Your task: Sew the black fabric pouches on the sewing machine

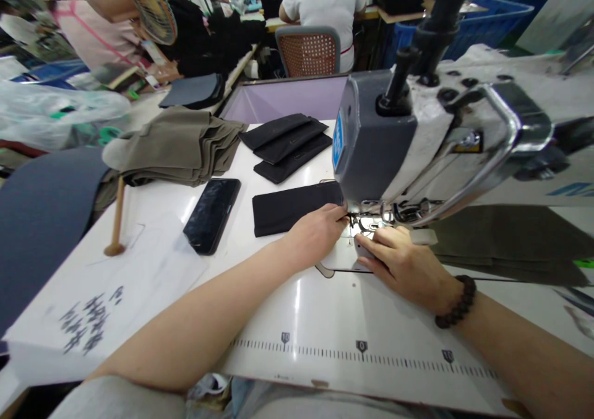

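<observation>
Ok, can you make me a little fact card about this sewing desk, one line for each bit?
Surface: glossy white table
Tool: grey-and-white metal sewing machine
Bare left grip: at the right end of a flat black rectangular cloth piece; hold unclear
Bare right grip: close under the machine's front end; hold unclear
Right wrist: dark beaded bracelet
Beyond that cloth: overlapping folded black cloths
Further left: olive-brown cloth stack
Lying nearby: black rectangular phone

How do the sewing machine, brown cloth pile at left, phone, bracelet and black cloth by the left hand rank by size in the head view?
Largest to smallest, as they look:
1. Sewing machine
2. Brown cloth pile
3. Black cloth and phone: too alike to rank
4. Bracelet
</observation>
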The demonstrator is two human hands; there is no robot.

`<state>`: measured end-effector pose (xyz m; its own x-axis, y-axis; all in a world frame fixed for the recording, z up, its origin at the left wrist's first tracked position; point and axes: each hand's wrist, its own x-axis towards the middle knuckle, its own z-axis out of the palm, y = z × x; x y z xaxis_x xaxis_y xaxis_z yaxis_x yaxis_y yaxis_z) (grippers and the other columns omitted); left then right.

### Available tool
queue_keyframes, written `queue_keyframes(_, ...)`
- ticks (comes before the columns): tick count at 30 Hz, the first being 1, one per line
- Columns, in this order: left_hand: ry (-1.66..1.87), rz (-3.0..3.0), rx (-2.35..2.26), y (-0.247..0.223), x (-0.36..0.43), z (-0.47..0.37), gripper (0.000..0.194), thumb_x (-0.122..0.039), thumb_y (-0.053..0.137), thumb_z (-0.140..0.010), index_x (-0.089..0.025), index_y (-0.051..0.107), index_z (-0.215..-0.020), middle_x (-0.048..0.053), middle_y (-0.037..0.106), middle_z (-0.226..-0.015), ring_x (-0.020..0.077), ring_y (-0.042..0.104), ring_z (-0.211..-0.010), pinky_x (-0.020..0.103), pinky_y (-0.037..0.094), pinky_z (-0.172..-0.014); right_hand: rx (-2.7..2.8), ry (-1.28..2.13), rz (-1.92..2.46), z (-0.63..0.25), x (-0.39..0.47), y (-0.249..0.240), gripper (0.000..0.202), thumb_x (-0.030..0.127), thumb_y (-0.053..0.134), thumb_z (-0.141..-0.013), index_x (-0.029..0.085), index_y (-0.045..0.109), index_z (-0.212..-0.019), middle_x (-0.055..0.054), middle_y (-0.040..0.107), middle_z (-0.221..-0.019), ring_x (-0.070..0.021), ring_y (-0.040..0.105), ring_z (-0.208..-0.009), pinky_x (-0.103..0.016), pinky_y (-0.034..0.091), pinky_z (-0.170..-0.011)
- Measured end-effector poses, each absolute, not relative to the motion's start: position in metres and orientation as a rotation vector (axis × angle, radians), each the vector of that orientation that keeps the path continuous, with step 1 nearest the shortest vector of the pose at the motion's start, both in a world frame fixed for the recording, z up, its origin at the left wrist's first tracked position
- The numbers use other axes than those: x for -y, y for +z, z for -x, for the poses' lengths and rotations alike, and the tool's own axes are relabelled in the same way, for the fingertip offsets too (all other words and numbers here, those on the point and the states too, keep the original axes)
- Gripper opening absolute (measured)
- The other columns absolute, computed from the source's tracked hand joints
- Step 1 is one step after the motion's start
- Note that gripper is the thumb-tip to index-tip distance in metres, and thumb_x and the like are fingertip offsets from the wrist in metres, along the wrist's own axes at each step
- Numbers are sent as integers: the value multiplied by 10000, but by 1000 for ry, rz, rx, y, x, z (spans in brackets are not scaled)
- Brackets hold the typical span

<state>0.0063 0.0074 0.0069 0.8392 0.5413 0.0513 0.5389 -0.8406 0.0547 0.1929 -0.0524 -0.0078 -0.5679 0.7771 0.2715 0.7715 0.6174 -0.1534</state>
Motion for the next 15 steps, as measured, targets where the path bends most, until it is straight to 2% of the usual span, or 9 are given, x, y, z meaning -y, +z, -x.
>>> queue_keyframes(3,52,-2951,-878,14,-3,-7,124,-116,471,-837,-97,587,-877,86,590,-977,176,518,-1005,268,435,-876,2527,19,1249,-192,52,-6,281,330,470,-835,142,603,-997,-70,568,-772,-179,488,-718,-281,389,-620)
queue_keyframes(6,-17,-2937,-915,21,5,-8,193,-110,445,-847,-71,560,-997,112,563,-1071,185,492,-1064,272,407,-920,2528,-14,1236,-192,52,-5,273,323,482,-829,136,609,-983,-72,568,-765,-181,486,-705,-277,381,-598)
queue_keyframes(11,-154,-2938,-1274,18,18,-15,326,-108,344,-878,-53,453,-1180,179,460,-1233,279,430,-1150,452,364,-944,2534,7,1228,-192,51,-5,270,308,483,-832,127,608,-988,-76,578,-783,-178,498,-720,-285,388,-651)
queue_keyframes(15,-271,-2906,-1485,15,18,-14,373,-87,368,-862,-42,397,-1231,223,424,-1262,281,415,-1179,392,400,-917,2547,29,1224,-192,50,-6,256,297,473,-841,135,604,-989,-69,575,-780,-164,499,-712,-278,376,-659)
